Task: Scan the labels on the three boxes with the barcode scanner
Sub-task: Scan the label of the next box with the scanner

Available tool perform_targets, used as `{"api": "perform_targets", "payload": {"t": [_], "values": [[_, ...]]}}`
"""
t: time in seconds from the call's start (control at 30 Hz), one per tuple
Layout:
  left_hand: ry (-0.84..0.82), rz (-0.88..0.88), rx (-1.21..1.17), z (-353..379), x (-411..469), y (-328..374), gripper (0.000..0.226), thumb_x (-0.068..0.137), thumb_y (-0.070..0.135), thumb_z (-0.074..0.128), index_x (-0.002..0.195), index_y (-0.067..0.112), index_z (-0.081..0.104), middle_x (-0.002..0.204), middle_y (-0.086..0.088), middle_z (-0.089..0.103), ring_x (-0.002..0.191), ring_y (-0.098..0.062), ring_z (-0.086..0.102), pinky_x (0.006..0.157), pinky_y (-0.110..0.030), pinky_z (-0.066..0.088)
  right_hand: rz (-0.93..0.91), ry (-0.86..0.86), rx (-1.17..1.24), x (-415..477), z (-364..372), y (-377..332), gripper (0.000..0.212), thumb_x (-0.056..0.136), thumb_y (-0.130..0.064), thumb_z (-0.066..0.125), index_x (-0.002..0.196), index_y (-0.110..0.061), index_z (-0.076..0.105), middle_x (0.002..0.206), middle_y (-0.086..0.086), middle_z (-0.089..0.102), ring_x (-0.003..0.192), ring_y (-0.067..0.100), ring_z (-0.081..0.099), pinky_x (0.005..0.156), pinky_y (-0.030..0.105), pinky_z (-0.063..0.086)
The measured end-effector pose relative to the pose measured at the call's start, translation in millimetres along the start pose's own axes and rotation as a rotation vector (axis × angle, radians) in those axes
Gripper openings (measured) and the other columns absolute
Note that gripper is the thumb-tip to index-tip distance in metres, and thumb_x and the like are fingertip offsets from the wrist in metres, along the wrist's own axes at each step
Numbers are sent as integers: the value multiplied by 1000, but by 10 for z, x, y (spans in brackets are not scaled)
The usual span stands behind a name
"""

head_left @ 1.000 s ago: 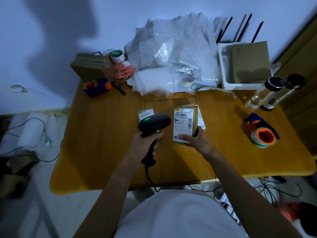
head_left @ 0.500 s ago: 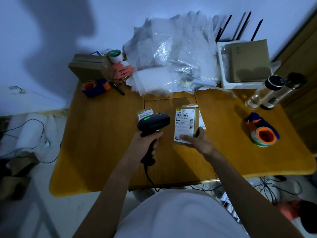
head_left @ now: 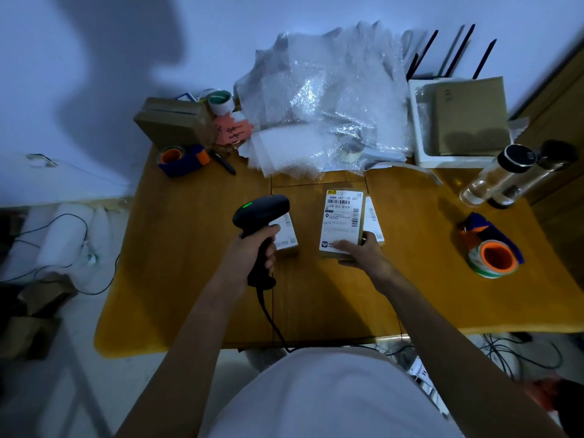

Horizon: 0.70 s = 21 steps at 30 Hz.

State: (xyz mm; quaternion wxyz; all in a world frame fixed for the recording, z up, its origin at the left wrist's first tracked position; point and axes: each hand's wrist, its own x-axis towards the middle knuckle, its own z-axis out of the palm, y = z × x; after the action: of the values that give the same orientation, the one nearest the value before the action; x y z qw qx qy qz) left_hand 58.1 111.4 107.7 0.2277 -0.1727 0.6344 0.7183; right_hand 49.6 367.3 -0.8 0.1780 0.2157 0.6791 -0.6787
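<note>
My left hand [head_left: 249, 251] grips the handle of a black barcode scanner [head_left: 260, 213], whose top shows a green light and whose cable runs off the table's near edge. The scanner's head covers part of a small labelled box [head_left: 286, 238] lying flat on the wooden table [head_left: 189, 248]. My right hand [head_left: 360, 251] holds the near end of a second cardboard box [head_left: 343, 222], its white shipping label with barcode facing up. A third labelled box [head_left: 373, 221] lies just right of it, mostly hidden.
Bubble wrap [head_left: 322, 99] is heaped at the table's back. A tape dispenser [head_left: 183, 158], a brown carton [head_left: 172, 124] and a tape roll [head_left: 221, 102] sit back left. Two bottles [head_left: 505, 175], a white tray [head_left: 420, 153] and another tape dispenser [head_left: 489, 251] stand on the right.
The box in my right hand has tipped from standing upright to nearly flat, label up. The scanner has shifted slightly left and now hangs over the left box.
</note>
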Motion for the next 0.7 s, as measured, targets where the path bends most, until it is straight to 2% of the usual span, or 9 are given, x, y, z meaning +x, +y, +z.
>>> {"api": "perform_targets", "payload": {"t": [0.1, 0.2, 0.27, 0.43, 0.57, 0.7], "values": [[14, 11, -27, -62, 24, 72, 25, 91, 28, 72, 77, 12, 59, 58, -3, 49, 46, -17, 45, 51, -30, 45, 19, -57, 33, 63, 56, -56, 77, 77, -32, 84, 140, -9, 44, 127, 10, 68, 110, 26, 72, 86, 39, 65], [37, 23, -51, -107, 12, 142, 29, 93, 26, 71, 67, 15, 64, 55, -2, 49, 45, -16, 45, 49, -29, 45, 43, -110, 90, 97, 131, -140, 60, 85, -28, 78, 137, -10, 53, 129, 11, 69, 115, 26, 69, 98, 45, 60], [53, 32, -71, -138, 6, 160, 35, 94, 26, 70, 59, 19, 69, 54, -2, 49, 44, -15, 46, 49, -29, 44, 62, -133, 141, 125, 176, -170, 54, 88, -28, 77, 135, -10, 58, 129, 12, 69, 118, 26, 68, 100, 45, 59], [83, 22, -75, -225, -9, 115, 28, 92, 28, 72, 70, 14, 61, 55, -3, 49, 44, -16, 46, 49, -29, 44, 140, -100, 227, 154, 334, -174, 49, 89, -31, 77, 128, -6, 64, 123, 15, 70, 114, 29, 69, 93, 42, 61], [84, 7, -76, -240, -35, 81, 27, 91, 29, 72, 70, 14, 61, 57, -3, 49, 46, -16, 46, 50, -30, 45, 178, -56, 351, 177, 437, -131, 39, 90, -26, 77, 123, -10, 63, 120, 12, 68, 111, 28, 66, 101, 48, 57], [83, 9, -72, -254, -57, 58, 27, 90, 30, 74, 71, 15, 62, 57, -3, 50, 47, -16, 46, 51, -30, 45, 216, -15, 493, 235, 513, -102, 14, 96, -20, 70, 107, -17, 62, 117, 12, 66, 105, 26, 65, 100, 47, 56]]}}
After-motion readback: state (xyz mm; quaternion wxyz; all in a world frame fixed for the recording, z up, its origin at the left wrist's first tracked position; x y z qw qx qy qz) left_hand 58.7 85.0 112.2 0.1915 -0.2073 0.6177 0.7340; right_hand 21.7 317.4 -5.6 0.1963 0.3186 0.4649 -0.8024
